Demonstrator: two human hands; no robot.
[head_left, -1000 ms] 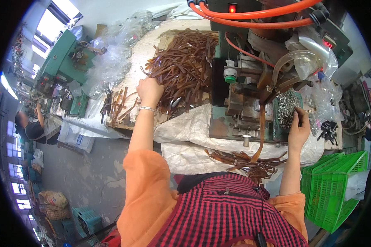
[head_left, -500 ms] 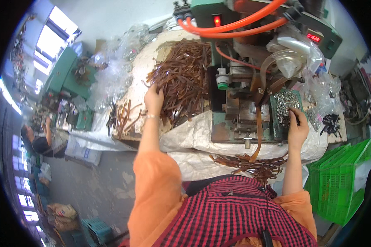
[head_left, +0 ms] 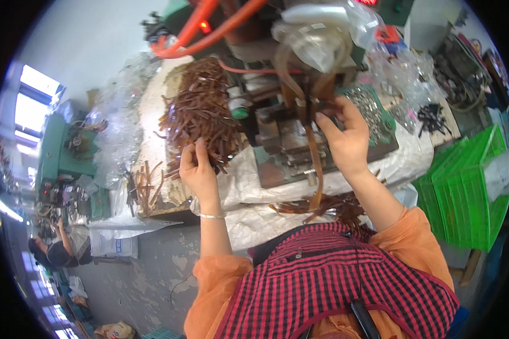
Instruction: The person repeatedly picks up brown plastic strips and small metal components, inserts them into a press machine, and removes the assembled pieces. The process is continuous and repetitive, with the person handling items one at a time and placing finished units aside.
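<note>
My left hand (head_left: 198, 169) is at the near edge of a heap of brown strips (head_left: 201, 107), its fingers curled against them; what they pinch is not clear. My right hand (head_left: 346, 133) reaches in at the press (head_left: 268, 133), thumb and fingers closed close to its working head. Anything between those fingertips is too small to make out. Just left of that hand, a single brown strip (head_left: 316, 169) hangs from the press over the table's front edge. Beyond my right hand sits a green tray (head_left: 389, 125) of small shiny metal pieces (head_left: 367, 107).
More brown strips (head_left: 345, 208) lie in front of me below the press. Orange hoses (head_left: 232, 25) arch overhead. Clear plastic bags (head_left: 121, 124) crowd the left, black strips (head_left: 432, 117) lie far right, and green crates (head_left: 464, 186) stand lower right. Another person (head_left: 65, 246) works at far left.
My right hand has moved left from the metal pieces in the tray to the press head. My left hand has come nearer along the strip heap. The view has shifted and tilted.
</note>
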